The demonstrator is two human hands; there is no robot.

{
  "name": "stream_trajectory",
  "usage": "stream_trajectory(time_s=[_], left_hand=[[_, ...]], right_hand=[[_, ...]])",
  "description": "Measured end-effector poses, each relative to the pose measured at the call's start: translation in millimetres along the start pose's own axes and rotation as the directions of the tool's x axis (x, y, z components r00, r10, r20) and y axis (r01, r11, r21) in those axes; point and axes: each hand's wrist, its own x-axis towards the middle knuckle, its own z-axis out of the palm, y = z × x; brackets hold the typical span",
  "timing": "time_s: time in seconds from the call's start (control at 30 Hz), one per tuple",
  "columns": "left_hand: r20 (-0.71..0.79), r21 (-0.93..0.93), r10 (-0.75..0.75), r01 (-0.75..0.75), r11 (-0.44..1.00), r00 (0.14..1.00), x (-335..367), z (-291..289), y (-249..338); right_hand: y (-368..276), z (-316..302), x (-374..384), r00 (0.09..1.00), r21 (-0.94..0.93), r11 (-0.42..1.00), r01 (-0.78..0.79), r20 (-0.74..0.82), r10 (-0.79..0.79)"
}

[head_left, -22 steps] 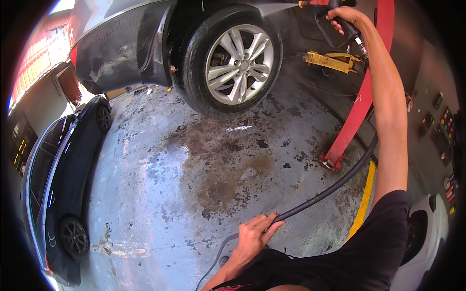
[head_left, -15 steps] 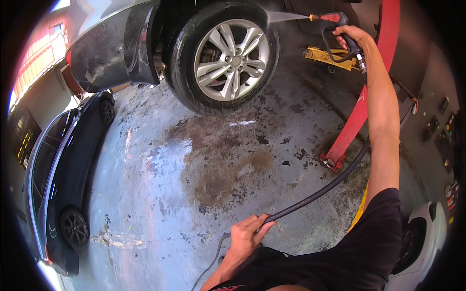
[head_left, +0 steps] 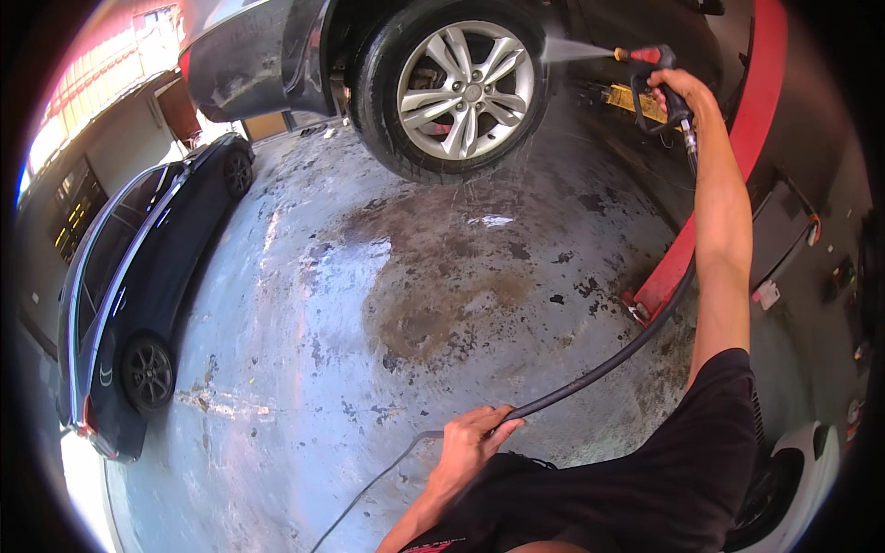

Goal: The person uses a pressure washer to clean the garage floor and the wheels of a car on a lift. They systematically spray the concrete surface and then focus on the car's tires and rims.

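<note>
The spray gun [head_left: 653, 57], gripped in the right hand [head_left: 679, 86], sits right of the dark car's tyre [head_left: 387, 124], lower against it than moments ago; its spray [head_left: 581, 51] has shifted from the tyre's top to its upper right side. The left hand [head_left: 472, 442] remains wrapped around the black hose [head_left: 599, 373], above the blotched floor [head_left: 313, 433].

Top edge crops the tyre [head_left: 379, 103] (slightly); bottom edge, the hose [head_left: 601, 371].

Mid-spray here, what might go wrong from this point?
The right hand alone holds the gun, arm outstretched, so the jet could stray off the tyre. The floor shines in places and might be slick. The hose, in the left hand, crosses the red post in this view and may snag.
</note>
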Motion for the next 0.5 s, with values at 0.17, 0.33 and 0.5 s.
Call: stream_trajectory(time_s=[0.17, 0.33, 0.5], left_hand=[[-0.014, -0.064, -0.062, 0.061, 0.996, 0.998, -38.7, 34.8, 22.2], [-0.050, -0.133, -0.106, 0.099, 0.986, 0.993, -67.7, 72.0, 42.7], [-0.096, -0.124, -0.124, 0.111, 0.986, 0.988, -86.2, 91.9, 58.5]], right_hand=[[-86.7, 32.1, -42.8, 0.936, -0.318, 0.883, 0.346, 0.056, -0.346], [-140.9, 109.8, -136.9, 0.896, -0.462, 0.785, 0.412, 0.045, -0.443], [-141.8, 182.0, -186.6, 0.839, -0.550, 0.646, 0.529, 0.228, -0.493]])
